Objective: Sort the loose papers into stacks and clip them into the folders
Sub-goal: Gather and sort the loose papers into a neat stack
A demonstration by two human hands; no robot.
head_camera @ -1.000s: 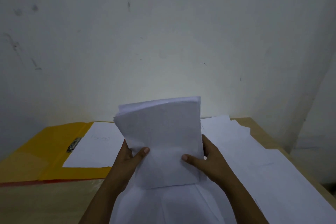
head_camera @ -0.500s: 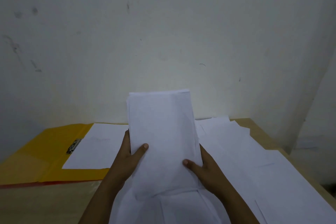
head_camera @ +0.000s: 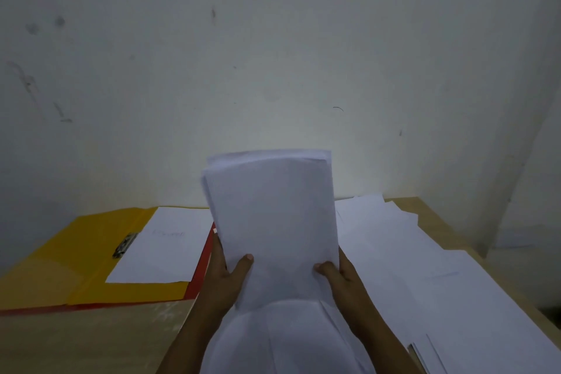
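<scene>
Both hands hold a stack of white sheets [head_camera: 273,228] upright in front of the person, its lower edge down among the loose papers [head_camera: 425,267] that cover the wooden table [head_camera: 91,340]. The left hand [head_camera: 226,276] grips the stack's left edge with the thumb laid across its face, and the right hand [head_camera: 340,275] mirrors it on the right edge, thumb curled onto the front. Held on end like this, the sheets can probably be tapped square, since the top edges sit slightly uneven. Left of the stack lies the open yellow folder [head_camera: 76,252], flat on the table, with a single white sheet [head_camera: 164,246] already under its metal clip [head_camera: 124,244], likely kept open to receive the stack. A red folder [head_camera: 203,264] shows beneath the yellow one, just beside the stack's left edge. Right of the stack the loose papers spread out unsorted.
</scene>
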